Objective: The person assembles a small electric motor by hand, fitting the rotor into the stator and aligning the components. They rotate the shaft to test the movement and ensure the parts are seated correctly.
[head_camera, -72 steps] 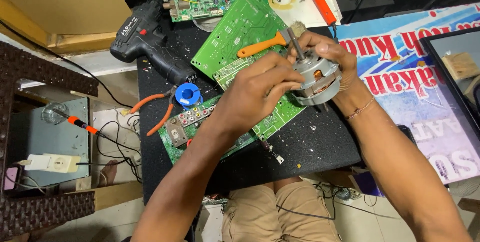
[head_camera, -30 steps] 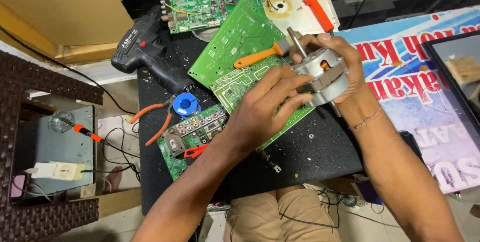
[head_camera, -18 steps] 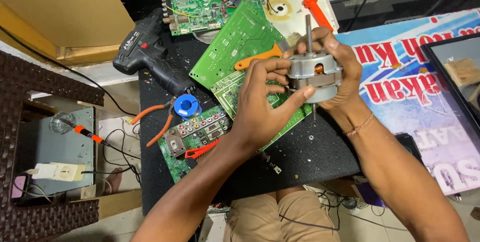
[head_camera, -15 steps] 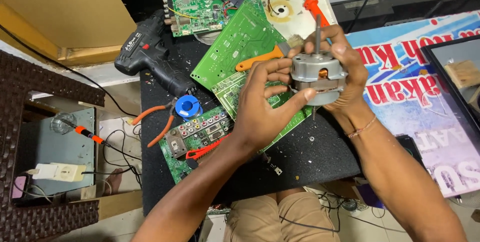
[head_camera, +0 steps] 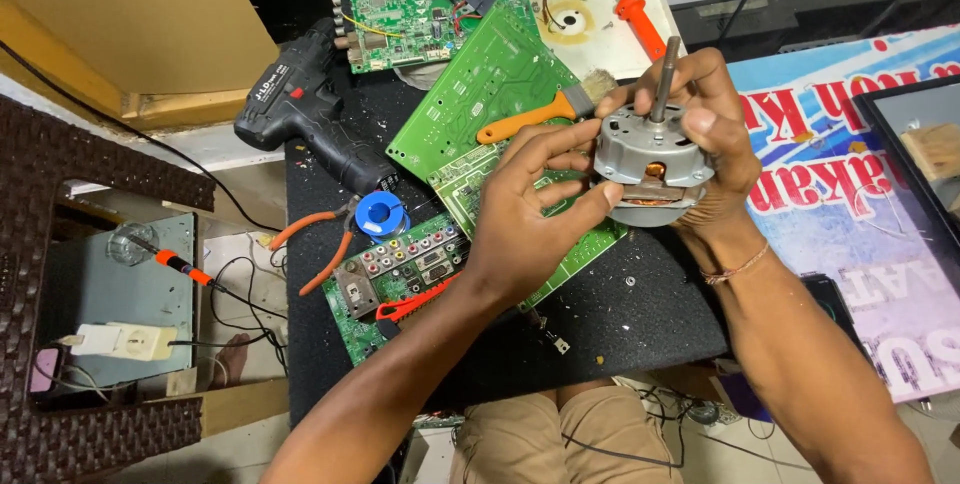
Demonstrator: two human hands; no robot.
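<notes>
Electric motor (head_camera: 652, 159) held above the workbench.
Right hand (head_camera: 715, 139) grasps its housing, shaft upright; left hand (head_camera: 525, 219) fingertips press its side.

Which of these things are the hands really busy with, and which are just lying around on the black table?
In hand:
- round grey metal motor with a steel shaft, gripped by the right hand, fingertips of the left hand on its side

Lying about:
- orange-handled brush
- black cordless drill
- blue solder spool
- orange-handled pliers
- green circuit boards
- red-handled screwdriver
</notes>
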